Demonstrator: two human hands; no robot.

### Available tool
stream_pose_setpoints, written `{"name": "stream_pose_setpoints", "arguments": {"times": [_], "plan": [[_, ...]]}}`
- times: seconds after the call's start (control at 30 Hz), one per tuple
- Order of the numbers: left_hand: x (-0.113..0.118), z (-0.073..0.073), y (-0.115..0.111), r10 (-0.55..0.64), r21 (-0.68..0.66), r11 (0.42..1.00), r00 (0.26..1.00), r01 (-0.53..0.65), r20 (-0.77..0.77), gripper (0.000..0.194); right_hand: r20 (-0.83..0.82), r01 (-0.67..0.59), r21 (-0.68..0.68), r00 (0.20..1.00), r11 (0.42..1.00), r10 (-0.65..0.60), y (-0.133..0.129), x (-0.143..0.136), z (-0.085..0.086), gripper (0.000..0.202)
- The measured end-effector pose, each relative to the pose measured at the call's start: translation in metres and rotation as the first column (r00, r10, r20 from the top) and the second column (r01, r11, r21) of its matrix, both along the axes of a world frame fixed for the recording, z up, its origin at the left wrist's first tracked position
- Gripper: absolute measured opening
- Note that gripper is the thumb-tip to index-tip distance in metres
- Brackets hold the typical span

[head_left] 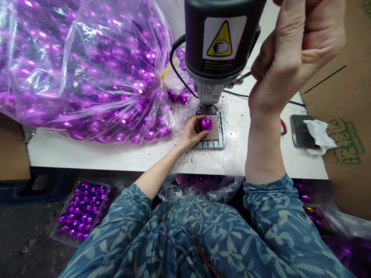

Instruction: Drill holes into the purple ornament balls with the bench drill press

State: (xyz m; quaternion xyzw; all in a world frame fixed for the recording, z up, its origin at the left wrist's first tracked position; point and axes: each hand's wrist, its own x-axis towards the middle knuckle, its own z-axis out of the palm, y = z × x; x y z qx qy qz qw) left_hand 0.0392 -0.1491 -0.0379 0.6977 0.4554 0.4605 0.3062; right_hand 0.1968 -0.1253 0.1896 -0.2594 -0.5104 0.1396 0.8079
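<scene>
My left hand [191,132] is closed around a shiny purple ball [206,123], thumb and fingers on its sides. The ball rests on a brown square board [213,133] atop the slotted metal base [223,141] of a bench drill press. Straight above it is the drill press head [222,42], black with a yellow warning sticker, and its chuck [206,109] comes down close to the ball. Raised at the upper right, my right hand [292,54] is curled into a fist beside the drill head. Whatever its fingers grip is hidden.
A big clear bag [95,73] of purple mirrored balls fills the table's left. Dark shavings dot the white tabletop [116,154]. A phone [303,131] under crumpled tissue lies right, near a cardboard box [348,96]. Below left is a clear tray [106,189] of purple balls.
</scene>
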Motion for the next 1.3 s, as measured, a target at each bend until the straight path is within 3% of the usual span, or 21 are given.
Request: {"name": "stream_pose_setpoints", "arguments": {"times": [0.2, 0.37, 0.57, 0.77, 0.93, 1.3], "plan": [[0.003, -0.008, -0.002, -0.042, -0.026, 0.999, 0.992, 0.046, 0.122, 0.061, 0.062, 0.045, 0.032, 0.997, 0.998, -0.047, 0.001, 0.003, -0.004, 0.051], [0.003, -0.01, 0.0, -0.05, -0.008, 0.999, 0.99, 0.051, 0.131, 0.06, -0.001, -0.01, 0.059, 1.0, 0.998, 0.01, -0.009, 0.004, -0.01, 0.039], [0.001, -0.013, 0.002, -0.078, 0.022, 0.997, 0.991, 0.076, 0.109, 0.061, -0.009, 0.02, 0.059, 1.0, 0.998, -0.019, -0.022, 0.004, -0.029, 0.03], [-0.001, -0.013, 0.0, -0.078, 0.042, 0.996, 0.991, 0.073, 0.111, 0.061, -0.019, 0.079, 0.268, 0.997, 0.96, -0.076, -0.015, 0.001, -0.051, 0.023], [0.0, -0.013, -0.001, -0.065, 0.019, 0.998, 0.992, 0.063, 0.112, 0.061, 0.012, 0.096, 0.211, 0.995, 0.973, -0.101, -0.017, 0.003, -0.062, 0.026], [0.001, -0.012, -0.002, -0.06, 0.015, 0.998, 0.993, 0.059, 0.105, 0.061, -0.074, 0.167, 0.337, 0.986, 0.926, -0.15, 0.002, 0.007, -0.088, 0.026]]}}
